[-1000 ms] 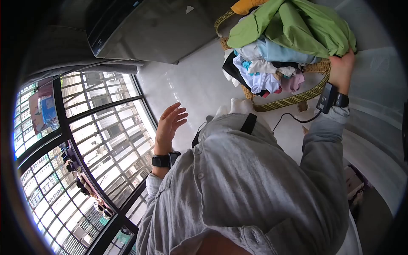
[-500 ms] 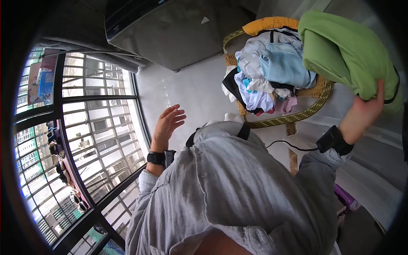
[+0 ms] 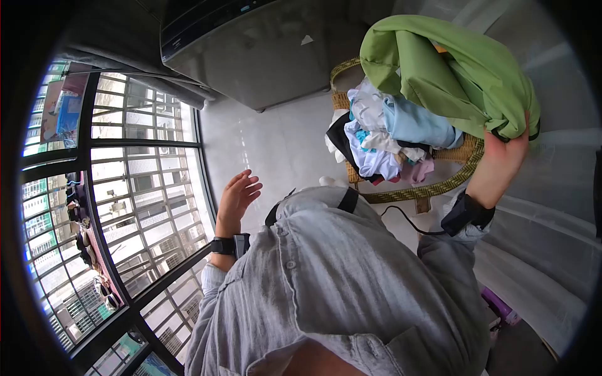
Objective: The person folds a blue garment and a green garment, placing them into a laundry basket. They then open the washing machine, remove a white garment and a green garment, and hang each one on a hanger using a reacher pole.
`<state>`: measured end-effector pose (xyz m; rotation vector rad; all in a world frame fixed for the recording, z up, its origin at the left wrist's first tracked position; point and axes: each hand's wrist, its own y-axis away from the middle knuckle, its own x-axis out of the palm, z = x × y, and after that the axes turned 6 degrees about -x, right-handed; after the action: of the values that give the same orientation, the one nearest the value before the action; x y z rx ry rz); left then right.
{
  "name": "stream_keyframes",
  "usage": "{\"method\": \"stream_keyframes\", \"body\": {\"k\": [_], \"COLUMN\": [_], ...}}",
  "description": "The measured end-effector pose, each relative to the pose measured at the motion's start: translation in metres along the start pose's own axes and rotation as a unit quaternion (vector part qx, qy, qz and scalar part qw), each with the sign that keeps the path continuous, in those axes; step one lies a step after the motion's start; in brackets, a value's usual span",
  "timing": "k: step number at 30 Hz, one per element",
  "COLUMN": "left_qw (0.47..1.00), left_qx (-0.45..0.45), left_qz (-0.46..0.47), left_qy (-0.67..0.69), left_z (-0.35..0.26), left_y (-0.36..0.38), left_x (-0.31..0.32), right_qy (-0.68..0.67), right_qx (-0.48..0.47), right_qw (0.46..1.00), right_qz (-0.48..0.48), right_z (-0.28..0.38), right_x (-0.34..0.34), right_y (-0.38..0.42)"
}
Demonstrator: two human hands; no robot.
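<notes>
Above basket [image 3: 439, 188], right hand [image 3: 501, 160] gripping green garment [image 3: 451, 75] slanting leftward, left hand [image 3: 237, 197] spread.

Soft green cloth [image 3: 451, 75]; woven wicker basket [image 3: 439, 185].

no legible text, washing machine [image 3: 251, 50] panel markings too small to read

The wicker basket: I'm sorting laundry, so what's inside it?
The wicker basket holds heaped clothes: white, light blue, black, pink. The green garment in the right hand covers its far side.
</notes>
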<state>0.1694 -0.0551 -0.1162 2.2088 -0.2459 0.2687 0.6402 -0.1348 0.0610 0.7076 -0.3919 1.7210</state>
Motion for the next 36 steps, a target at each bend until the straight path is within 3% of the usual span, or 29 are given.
{"method": "stream_keyframes", "body": {"k": [3,4,7,8,10,12,13,14,16,17,19,20,21,22,25,30,31,32,33,35,36], "left_qw": [1.000,1.000,1.000,1.000,1.000,1.000,1.000,1.000,1.000,1.000,1.000,1.000,1.000,1.000,0.999,0.994,0.993,0.993,0.992,0.991,0.991], "left_qx": [0.010,0.009,0.008,0.005,0.004,0.008,0.008,0.008,0.006,0.004,0.002,0.002,0.001,0.001,-0.006,-0.026,-0.027,-0.030,-0.027,-0.022,-0.018], "left_qz": [0.004,0.008,0.008,0.003,-0.004,-0.007,-0.005,-0.003,-0.002,-0.003,-0.010,-0.014,-0.017,-0.021,-0.036,-0.098,-0.102,-0.104,-0.106,-0.106,-0.109], "left_qy": [0.006,0.006,0.013,0.010,0.007,0.002,0.001,0.002,0.003,0.002,0.004,0.004,0.004,0.004,0.037,0.049,0.052,0.055,0.061,0.073,0.080], "left_z": [-0.004,-0.006,-0.004,-0.004,-0.004,-0.007,-0.008,-0.008,-0.007,-0.007,-0.009,-0.009,-0.009,-0.008,-0.015,-0.035,-0.042,-0.051,-0.059,-0.078,-0.090], "left_y": [-0.006,-0.008,-0.010,-0.010,-0.009,-0.009,-0.009,-0.010,-0.012,-0.012,-0.010,-0.011,-0.011,-0.011,-0.011,-0.025,-0.031,-0.039,-0.048,-0.074,-0.087], "left_x": [0.005,0.006,0.007,0.007,0.009,0.012,0.013,0.014,0.018,0.021,0.021,0.020,0.017,0.013,-0.002,-0.032,-0.039,-0.046,-0.055,-0.074,-0.082], "right_qy": [0.025,0.005,0.019,0.020,0.084,0.134,0.330,0.495,0.208,0.052,0.111,0.207,0.460,0.672,0.873,0.802,0.761,0.567,0.265,0.379,0.471], "right_qx": [-0.061,0.000,0.004,-0.001,-0.110,-0.153,-0.250,-0.358,-0.192,-0.090,-0.052,-0.033,-0.015,-0.032,-0.026,-0.187,-0.200,0.006,0.102,-0.108,-0.176], "right_qw": [0.993,1.000,1.000,0.994,0.990,0.979,0.909,0.790,0.959,0.993,0.992,0.977,0.880,0.712,0.369,0.462,0.540,0.803,0.958,0.912,0.851], "right_qz": [0.101,-0.027,-0.022,-0.109,-0.020,-0.015,0.039,0.051,-0.028,-0.064,0.017,0.031,0.116,0.202,0.317,0.331,0.298,0.182,-0.049,-0.118,-0.149], "right_z": [-0.013,-0.011,-0.004,0.002,0.004,0.000,-0.009,-0.017,-0.043,-0.058,-0.112,-0.144,-0.176,-0.206,-0.260,-0.205,-0.196,-0.187,-0.178,-0.172,-0.167], "right_x": [-0.032,-0.030,-0.066,-0.064,-0.084,-0.082,-0.085,-0.089,-0.070,-0.063,-0.096,-0.116,-0.149,-0.180,-0.271,-0.254,-0.246,-0.222,-0.197,-0.162,-0.140], "right_y": [-0.015,-0.025,-0.024,-0.029,-0.028,-0.023,-0.018,-0.012,-0.023,-0.028,-0.058,-0.074,-0.098,-0.121,-0.187,-0.160,-0.148,-0.132,-0.116,-0.088,-0.071]}}
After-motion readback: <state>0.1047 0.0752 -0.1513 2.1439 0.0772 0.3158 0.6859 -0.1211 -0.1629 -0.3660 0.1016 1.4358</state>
